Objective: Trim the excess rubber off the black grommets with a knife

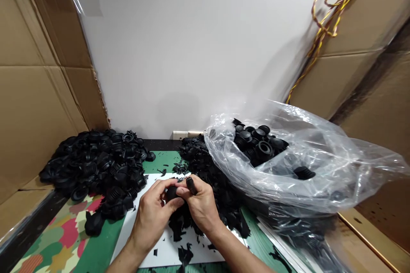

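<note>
Over the middle of the white sheet [128,239], my two hands meet. My left hand [152,213] is closed around a round black rubber boot [171,193], which its fingers partly cover. A slim dark-handled tool [191,185] is gripped in my right hand [202,207], its handle sticking up between thumb and forefinger. The working end of the tool is hidden, and my right fingertips are close against the boot. Torn black rubber scraps [185,255] lie on the sheet below and around my hands.
A heap of black ribbed rubber boots [105,166] rises at the left. Black trimmings [221,183] pile up right of my hands, beside a clear plastic bag [320,179] holding more boots. Cardboard [38,51] stands at both sides. Green table surface [160,160] shows between the piles.
</note>
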Demonstrator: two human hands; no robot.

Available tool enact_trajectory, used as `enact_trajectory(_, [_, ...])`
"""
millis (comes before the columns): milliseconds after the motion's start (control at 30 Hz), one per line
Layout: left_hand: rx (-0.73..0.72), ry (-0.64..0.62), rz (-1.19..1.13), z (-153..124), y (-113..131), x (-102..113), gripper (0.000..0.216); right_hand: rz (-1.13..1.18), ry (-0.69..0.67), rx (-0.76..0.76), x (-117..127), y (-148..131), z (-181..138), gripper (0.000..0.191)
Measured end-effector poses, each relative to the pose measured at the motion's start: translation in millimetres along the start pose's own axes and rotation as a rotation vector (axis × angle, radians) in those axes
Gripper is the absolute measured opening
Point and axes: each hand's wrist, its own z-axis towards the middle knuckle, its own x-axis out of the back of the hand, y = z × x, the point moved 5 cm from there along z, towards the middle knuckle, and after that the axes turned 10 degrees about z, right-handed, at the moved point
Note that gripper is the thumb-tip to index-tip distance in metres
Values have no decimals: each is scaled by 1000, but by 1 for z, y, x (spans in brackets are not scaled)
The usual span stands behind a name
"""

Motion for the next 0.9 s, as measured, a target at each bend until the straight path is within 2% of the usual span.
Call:
enact_trajectory(133, [8,51,25,-6,-2,-4,11,-221,4,158,-2,-7,-2,18])
enact_trajectory(200, [-91,108,126,-9,5,-2,6,-328,-10,208,-5,-10,-3,18])
enact_trajectory(267, [-255,161,225,-13,14,1,10,-395,-23,186,-8,-10,-2,18])
enact_trajectory(367, [-456,206,288,-22,24,4,16,-400,-55,73,-11,-7,5,17])
enact_trajectory(467, [-510,132,247,-31,27,-1,16,-369,-2,10,-2,-6,22,21])
enact_trajectory(500, [-514,61,203,-34,28,-5,14,-374,98,1,8,-7,30,22])
enact_trajectory(600, [-323,59,30,-32,21,-6,7,-392,226,10,31,-13,51,25])
enact_trajectory(667, [-125,3,-112,-23,12,-8,17,-396,235,35,38,-19,58,26])
enact_trajectory(700, [-30,19,-207,-18,7,-6,23,-395,228,49,40,-21,58,26])
enact_trajectory(800, [135,6,-356,-7,-1,-5,31,-378,147,64,36,-22,51,21])
enact_trajectory(900, [179,36,-394,-4,-2,-3,31,-329,8,23,30,-17,40,14])
